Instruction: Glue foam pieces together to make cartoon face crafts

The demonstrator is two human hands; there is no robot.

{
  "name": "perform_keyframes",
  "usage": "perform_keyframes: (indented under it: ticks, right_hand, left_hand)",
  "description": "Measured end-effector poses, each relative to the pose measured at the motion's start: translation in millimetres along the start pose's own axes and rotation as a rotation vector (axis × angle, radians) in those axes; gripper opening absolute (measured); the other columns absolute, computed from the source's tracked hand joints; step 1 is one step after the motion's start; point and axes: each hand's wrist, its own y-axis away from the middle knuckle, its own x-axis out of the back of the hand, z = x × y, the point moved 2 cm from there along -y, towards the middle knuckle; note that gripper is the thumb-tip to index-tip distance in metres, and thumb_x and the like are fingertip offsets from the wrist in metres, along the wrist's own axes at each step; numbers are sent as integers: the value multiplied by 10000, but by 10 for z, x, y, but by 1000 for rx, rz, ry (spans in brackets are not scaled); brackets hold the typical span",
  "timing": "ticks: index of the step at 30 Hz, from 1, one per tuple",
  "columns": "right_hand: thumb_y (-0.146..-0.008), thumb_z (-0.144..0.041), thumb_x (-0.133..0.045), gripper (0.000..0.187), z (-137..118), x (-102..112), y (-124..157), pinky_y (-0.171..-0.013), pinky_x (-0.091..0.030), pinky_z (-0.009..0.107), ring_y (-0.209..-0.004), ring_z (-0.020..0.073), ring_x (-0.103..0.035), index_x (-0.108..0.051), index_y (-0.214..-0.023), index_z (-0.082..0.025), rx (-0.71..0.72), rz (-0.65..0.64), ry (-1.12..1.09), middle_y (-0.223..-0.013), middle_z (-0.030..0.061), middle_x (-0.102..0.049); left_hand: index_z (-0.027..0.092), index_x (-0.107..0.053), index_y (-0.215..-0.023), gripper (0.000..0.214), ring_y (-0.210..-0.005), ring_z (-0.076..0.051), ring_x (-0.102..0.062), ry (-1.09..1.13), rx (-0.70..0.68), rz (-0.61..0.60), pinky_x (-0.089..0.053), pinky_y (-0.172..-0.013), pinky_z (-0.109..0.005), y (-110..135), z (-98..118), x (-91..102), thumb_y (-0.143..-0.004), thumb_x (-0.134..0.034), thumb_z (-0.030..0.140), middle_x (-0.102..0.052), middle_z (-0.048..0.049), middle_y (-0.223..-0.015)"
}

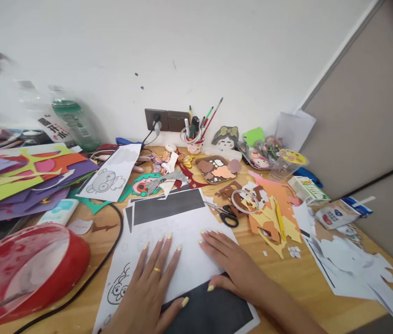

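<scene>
My left hand [154, 283] lies flat with fingers spread on a white paper sheet [185, 250], its thumb over a black rectangle [206, 313] at the near edge. Beside it, my right hand [233, 262] also rests flat, fingertips on the white sheet and thumb at the black area. A line drawing of a cartoon face [117, 290] shows left of my left hand, partly covered by it. Another black rectangle [168, 206] lies beyond the fingers at the top of the sheets. Black-handled scissors [229, 216] sit just past my right hand.
A red bowl [78, 253] and a black cable [107, 250] are at left, near stacked coloured paper [18, 185]. Further back stand a pen cup [195, 146] and a bear drawing [107, 180]. Paper scraps [349, 264], a yellow pencil-shaped cutter [280, 220] and drink cartons [337, 213] lie right.
</scene>
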Motion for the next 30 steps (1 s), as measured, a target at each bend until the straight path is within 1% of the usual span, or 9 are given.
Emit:
perform_keyframes:
  ticks: [3,6,10,13,15,17,20,26,30]
  right_hand:
    - [-803,-558,-373,666,-10,74,29,-1058,-276,376,-1297,197,-251,-339,-1324,-144,-31,13,-11,-1379,93,-326]
    - [-818,-515,-398,593,59,144,109,-1037,-317,384,-1270,203,-310,-401,-1286,-150,-88,72,26,-1342,91,-394]
    - [-855,-354,-411,360,342,264,196,-947,-415,384,-1147,205,-455,-538,-1133,-164,-280,231,114,-1203,83,-538]
    - [-847,-282,-427,259,587,372,161,-871,-450,372,-998,200,-528,-585,-1017,-168,-416,308,171,-1029,72,-608]
    - [-828,-266,-460,231,688,422,89,-837,-453,371,-936,207,-534,-596,-984,-163,-444,276,222,-951,69,-614]
    - [-810,-261,-486,209,731,441,3,-823,-448,370,-912,214,-531,-607,-949,-162,-460,218,256,-913,67,-611]
    - [-789,-253,-502,161,719,423,-126,-772,-454,363,-879,221,-535,-614,-871,-171,-484,163,265,-864,68,-608]
    - [-708,-191,-518,69,661,389,-307,-652,-435,317,-810,230,-546,-571,-725,-151,-546,113,252,-780,91,-580]
    - [-679,-163,-499,25,650,428,-297,-604,-406,259,-723,171,-539,-522,-676,-171,-572,110,188,-734,47,-567]
  left_hand:
    - [176,-256,-1333,683,-1263,-287,-302,13,-1,-9,-191,-1029,-417,12,4,-18,-785,-372,568,-332,-129,-1374]
    - [179,-257,-1333,678,-1264,-284,-301,18,19,-16,-189,-1034,-414,16,11,-19,-787,-370,565,-317,-126,-1383]
    - [175,-286,-1321,677,-1242,-278,-341,-11,13,-4,-192,-1019,-417,-20,14,30,-783,-362,579,-367,-128,-1354]
    - [172,-310,-1310,657,-1215,-266,-381,-30,6,19,-202,-1002,-408,-51,4,75,-789,-358,570,-406,-119,-1328]
    - [164,-313,-1309,657,-1208,-274,-389,-30,11,23,-203,-995,-412,-59,-3,91,-791,-363,564,-403,-126,-1329]
    - [156,-320,-1306,662,-1205,-284,-391,-27,15,28,-202,-992,-418,-58,-6,95,-788,-369,565,-399,-134,-1330]
    - [153,-352,-1291,653,-1185,-285,-412,-29,5,48,-202,-986,-414,-54,-7,93,-784,-379,563,-426,-134,-1310]
    - [156,-420,-1247,626,-1145,-292,-447,-53,-14,63,-180,-983,-433,-62,-19,87,-776,-386,568,-474,-139,-1268]
    - [143,-439,-1232,638,-1125,-305,-465,-40,-34,73,-171,-981,-450,-67,-18,53,-770,-377,579,-483,-160,-1252]
